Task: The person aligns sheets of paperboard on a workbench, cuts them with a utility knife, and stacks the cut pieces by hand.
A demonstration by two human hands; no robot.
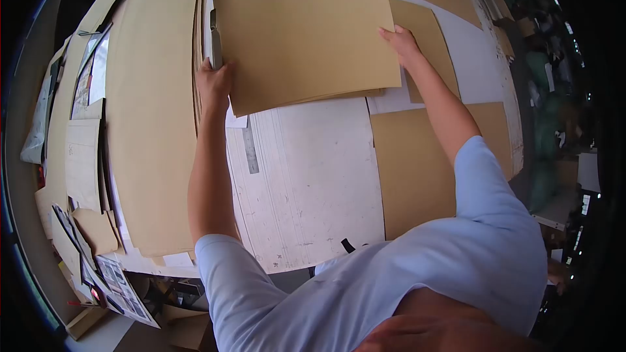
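Observation:
A tan cardboard sheet [303, 36] lies slightly tilted over the far part of the table, with edges of other sheets peeking out beneath its lower side. My right hand [401, 45] grips its right edge, thumb on top and the other fingers mostly hidden. At the lower left edge, my left hand [214, 83] is closed against the sheet, its thumb by the border; the fingertips are partly hidden. Just above that hand, a narrow grey straight-edged piece [216, 42] with a dark end runs along the sheet's left side.
Large tan sheets [153, 111] are stacked on the left. More cardboard lies at the right front [424, 163] and far right [424, 39]. A metal ruler [250, 148] rests on the scuffed white tabletop [313, 182]. Boards and printed sheets [124, 287] lean at the left edge.

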